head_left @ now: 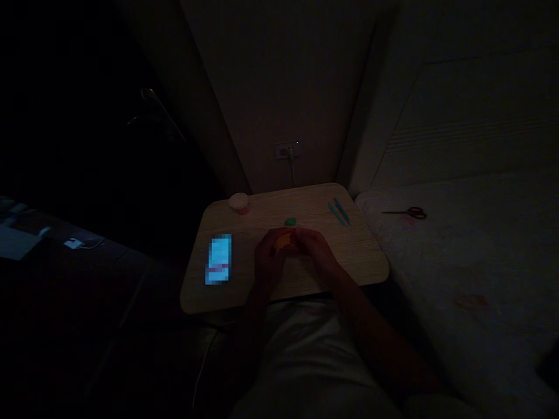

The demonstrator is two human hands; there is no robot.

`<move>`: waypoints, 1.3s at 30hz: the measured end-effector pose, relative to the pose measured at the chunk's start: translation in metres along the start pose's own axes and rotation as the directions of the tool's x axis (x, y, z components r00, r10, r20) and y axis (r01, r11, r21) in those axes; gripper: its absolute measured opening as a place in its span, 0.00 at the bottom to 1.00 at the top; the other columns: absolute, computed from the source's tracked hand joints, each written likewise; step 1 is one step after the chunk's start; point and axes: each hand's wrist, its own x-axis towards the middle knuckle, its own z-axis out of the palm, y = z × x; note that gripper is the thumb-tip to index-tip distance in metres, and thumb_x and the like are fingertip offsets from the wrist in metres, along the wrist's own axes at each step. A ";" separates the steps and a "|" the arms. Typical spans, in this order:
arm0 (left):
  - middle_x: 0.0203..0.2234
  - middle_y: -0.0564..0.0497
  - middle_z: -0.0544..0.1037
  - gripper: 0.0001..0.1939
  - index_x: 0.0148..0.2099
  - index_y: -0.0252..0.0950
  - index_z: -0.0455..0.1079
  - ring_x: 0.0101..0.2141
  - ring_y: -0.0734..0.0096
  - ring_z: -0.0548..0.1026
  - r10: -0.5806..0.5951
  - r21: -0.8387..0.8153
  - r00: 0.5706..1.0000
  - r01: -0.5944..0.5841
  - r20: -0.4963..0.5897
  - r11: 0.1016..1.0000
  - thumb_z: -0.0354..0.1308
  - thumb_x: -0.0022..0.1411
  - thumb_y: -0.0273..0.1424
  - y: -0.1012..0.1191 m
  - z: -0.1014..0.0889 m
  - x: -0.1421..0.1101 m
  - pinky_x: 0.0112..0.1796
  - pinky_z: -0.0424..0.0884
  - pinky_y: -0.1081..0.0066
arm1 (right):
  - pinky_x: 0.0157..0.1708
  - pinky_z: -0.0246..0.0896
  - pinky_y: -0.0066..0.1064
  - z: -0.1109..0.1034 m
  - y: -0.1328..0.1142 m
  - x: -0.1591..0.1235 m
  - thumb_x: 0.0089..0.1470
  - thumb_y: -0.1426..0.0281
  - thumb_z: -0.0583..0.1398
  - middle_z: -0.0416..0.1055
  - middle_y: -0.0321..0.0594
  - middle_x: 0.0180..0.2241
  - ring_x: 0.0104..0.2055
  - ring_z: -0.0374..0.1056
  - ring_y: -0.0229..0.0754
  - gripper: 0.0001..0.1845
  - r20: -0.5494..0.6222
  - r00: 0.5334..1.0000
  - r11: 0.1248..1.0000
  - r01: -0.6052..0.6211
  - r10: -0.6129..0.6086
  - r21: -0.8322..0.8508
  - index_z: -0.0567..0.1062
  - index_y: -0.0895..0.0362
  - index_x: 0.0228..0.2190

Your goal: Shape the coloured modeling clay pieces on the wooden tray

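Observation:
In dim light, my left hand [267,256] and my right hand [313,247] meet over the front middle of a small wooden table [244,291]. Between them is a soft-looking orange lump [283,241], its material hard to make out in the dark. The fingers of both hands curl around it, and part of it is hidden by them. Just beyond my fingertips lies a small green lump [290,222] on the tabletop.
A glowing phone [219,259] lies at the table's left. Behind it stands a small whitish tub [239,202]. Thin blue-green tools [339,211] lie at the back right. Scissors [406,213] rest on the pale surface to the right. A wall socket [286,151] holds a plugged cable.

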 end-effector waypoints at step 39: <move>0.28 0.48 0.82 0.13 0.34 0.34 0.79 0.30 0.66 0.79 -0.318 -0.349 0.947 0.284 -0.044 0.893 0.74 0.49 0.36 -0.009 0.005 0.002 0.33 0.74 0.70 | 0.54 0.63 0.48 0.001 -0.024 -0.022 0.56 0.62 0.63 0.67 0.50 0.55 0.57 0.63 0.54 0.26 0.502 0.647 0.380 0.753 -0.574 -0.537 0.67 0.52 0.54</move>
